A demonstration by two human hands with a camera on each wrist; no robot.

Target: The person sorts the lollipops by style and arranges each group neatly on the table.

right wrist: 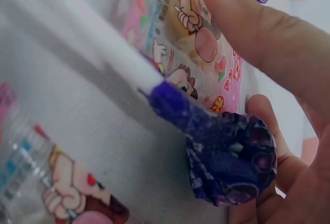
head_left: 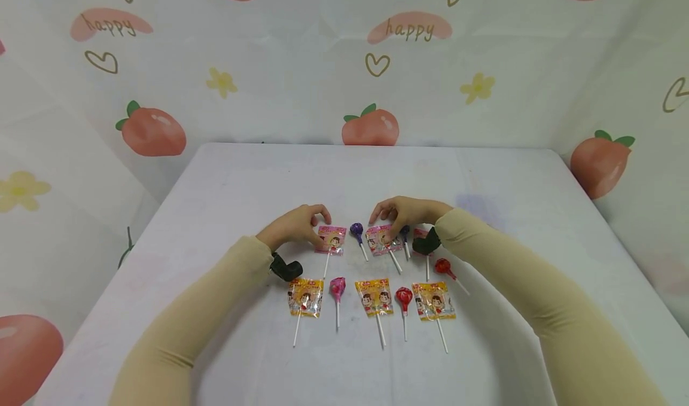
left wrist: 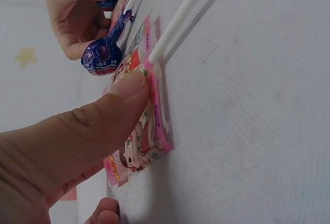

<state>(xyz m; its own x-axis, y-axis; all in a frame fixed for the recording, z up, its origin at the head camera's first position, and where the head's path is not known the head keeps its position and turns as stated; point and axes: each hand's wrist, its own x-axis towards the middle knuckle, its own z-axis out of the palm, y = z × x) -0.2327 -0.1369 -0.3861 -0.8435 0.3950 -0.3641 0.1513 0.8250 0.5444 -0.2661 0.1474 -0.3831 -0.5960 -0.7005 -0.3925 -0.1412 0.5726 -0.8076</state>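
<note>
My left hand [head_left: 296, 225] is over a flat lollipop in a pink wrapper [head_left: 334, 234], its thumb [left wrist: 116, 98] on the wrapper and the other fingers bent beyond its far edge. To the right, my right hand [head_left: 406, 210] reaches over a second pink-wrapped lollipop [head_left: 377, 241]; the thumb [right wrist: 247, 23] lies across the wrapper, with curved fingers past its far side. Both wrappers lie on the table. A round purple lollipop [head_left: 356, 230] sits between the hands. Another purple lollipop [right wrist: 232, 157] is beneath the right hand, partly hidden in the head view.
A third pink-wrapped lollipop [head_left: 427, 259] lies partly under the right wrist's black strap [head_left: 426, 242], near a red lollipop [head_left: 444, 266]. Closer in, orange-wrapped lollipops [head_left: 374, 295] alternate with a pink one [head_left: 337, 287] and a red one [head_left: 404, 297] on the white table [head_left: 242, 179].
</note>
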